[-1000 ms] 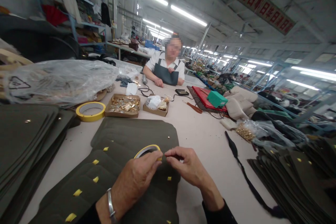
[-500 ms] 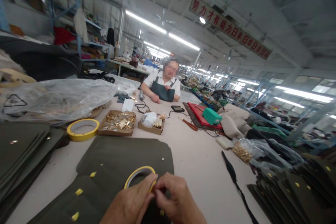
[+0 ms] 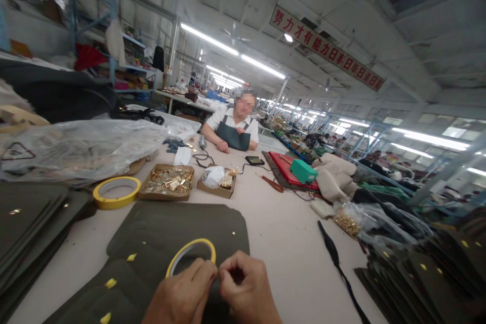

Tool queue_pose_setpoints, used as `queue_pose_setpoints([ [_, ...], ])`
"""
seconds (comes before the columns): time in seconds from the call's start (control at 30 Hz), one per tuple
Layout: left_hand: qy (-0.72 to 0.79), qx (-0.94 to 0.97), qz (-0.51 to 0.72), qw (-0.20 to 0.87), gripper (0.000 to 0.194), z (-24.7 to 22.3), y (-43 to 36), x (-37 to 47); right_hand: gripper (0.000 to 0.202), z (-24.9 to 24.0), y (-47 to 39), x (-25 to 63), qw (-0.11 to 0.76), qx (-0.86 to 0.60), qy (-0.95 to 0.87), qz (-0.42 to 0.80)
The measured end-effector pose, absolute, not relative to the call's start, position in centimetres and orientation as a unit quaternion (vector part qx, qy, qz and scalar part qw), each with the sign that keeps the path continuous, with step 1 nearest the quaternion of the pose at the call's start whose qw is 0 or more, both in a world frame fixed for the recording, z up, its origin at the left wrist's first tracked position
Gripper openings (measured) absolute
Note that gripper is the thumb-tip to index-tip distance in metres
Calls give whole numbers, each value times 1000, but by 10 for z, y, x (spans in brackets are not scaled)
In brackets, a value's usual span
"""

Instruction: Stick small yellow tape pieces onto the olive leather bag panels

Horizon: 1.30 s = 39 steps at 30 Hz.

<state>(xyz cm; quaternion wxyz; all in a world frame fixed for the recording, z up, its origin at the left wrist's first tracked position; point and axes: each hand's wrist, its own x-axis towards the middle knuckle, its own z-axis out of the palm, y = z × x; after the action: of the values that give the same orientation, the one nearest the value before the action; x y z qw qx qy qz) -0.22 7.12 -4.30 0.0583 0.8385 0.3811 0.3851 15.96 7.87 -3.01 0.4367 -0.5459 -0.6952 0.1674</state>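
A roll of yellow tape (image 3: 181, 251) is held tilted above a dark olive fabric panel (image 3: 178, 223). My left hand (image 3: 182, 288) is closed around the near side of the roll. Close beside it, my right hand (image 3: 246, 283) is pinched, thumb against fingertips; whatever lies in the pinch is too small to make out. Small yellow tape bits (image 3: 111, 283) dot the left part of the olive material, and a little shiny metal piece (image 3: 233, 233) sits near the panel's right edge.
A second yellow tape roll (image 3: 117, 192) lies beside a box of gold metal parts (image 3: 167, 182) and a smaller box (image 3: 217, 185). Stacked dark panels flank both sides. A black strap (image 3: 334, 253) lies right. Across the table sits a person (image 3: 231, 129) in an apron.
My left hand and the tape roll have shifted slightly left. My right hand has moved a little left too, and a small gap now shows between the two hands.
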Motion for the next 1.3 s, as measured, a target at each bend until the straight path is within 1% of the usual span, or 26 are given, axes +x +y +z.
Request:
queue_pose_setpoints([
  [0.07,355,837,414,38,24,-32,65,1,11,-20,82,167,431,-581,-650,232],
  [0.13,359,842,401,37,23,-27,63,3,12,-17,90,183,433,-612,-575,328],
  [0.2,403,850,334,55,22,-25,63,5,21,-17,99,201,444,-621,-512,393],
  [0.27,455,852,246,83,24,-26,64,7,29,-19,106,215,449,-612,-492,426],
  [0.37,493,847,150,129,30,-26,65,9,29,-20,109,223,426,-617,-497,437],
  [0.47,493,850,117,143,32,-25,64,12,24,-24,107,218,385,-642,-508,426],
  [0.6,487,854,111,143,31,-27,65,13,19,-32,105,213,342,-654,-546,396],
  [0.77,486,854,104,152,31,-25,68,15,19,-36,106,208,315,-657,-624,284],
  [0.87,486,856,98,150,32,-25,68,15,19,-36,108,206,298,-661,-644,244],
  [0.97,486,856,100,144,31,-27,68,15,16,-38,110,209,288,-664,-651,229],
  [1.03,487,855,108,138,31,-28,68,14,28,-36,109,212,287,-664,-658,211],
  [1.07,487,856,111,136,32,-28,69,14,29,-34,108,214,293,-662,-662,196],
  [1.17,485,858,112,130,34,-27,69,13,12,-26,101,218,326,-629,-691,146],
  [1.23,486,858,103,129,33,-25,70,13,16,-23,97,217,326,-587,-731,121],
  [1.3,488,858,99,129,32,-23,71,14,16,-24,95,215,291,-559,-770,100],
])
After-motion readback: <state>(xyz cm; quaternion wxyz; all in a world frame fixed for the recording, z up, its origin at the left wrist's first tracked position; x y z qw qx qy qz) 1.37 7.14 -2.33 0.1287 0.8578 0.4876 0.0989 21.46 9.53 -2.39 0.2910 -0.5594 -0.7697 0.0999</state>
